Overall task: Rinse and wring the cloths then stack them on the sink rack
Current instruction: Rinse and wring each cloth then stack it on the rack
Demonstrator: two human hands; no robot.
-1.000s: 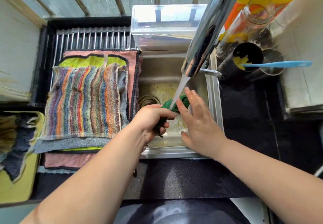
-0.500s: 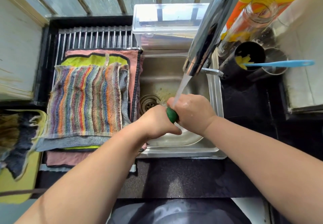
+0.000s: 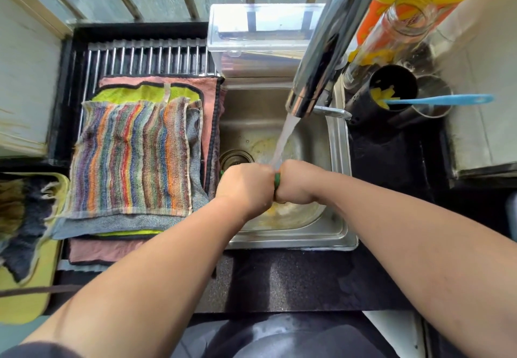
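Over the steel sink [image 3: 340, 231], my left hand [image 3: 246, 187] and my right hand [image 3: 298, 183] are both fisted round a rolled green cloth [image 3: 277, 180], knuckles almost touching. Only a thin green strip shows between the fists. Water from the chrome faucet [image 3: 321, 58] falls onto the gap between my hands. To the left, a stack of cloths lies on the metal sink rack [image 3: 145, 58], with a striped multicolour cloth [image 3: 131, 159] on top of grey, lime and pink ones.
A yellow tray [image 3: 25, 296] with dark frayed cloths sits at the far left. A clear plastic box [image 3: 265, 38] stands behind the sink. A black cup with a blue utensil [image 3: 436, 100] and a glass jar [image 3: 402, 22] stand at the right on the dark counter.
My right hand, open beside the cloth a second ago, closed round it. Both fists then drew tight together on the green cloth under the running water.
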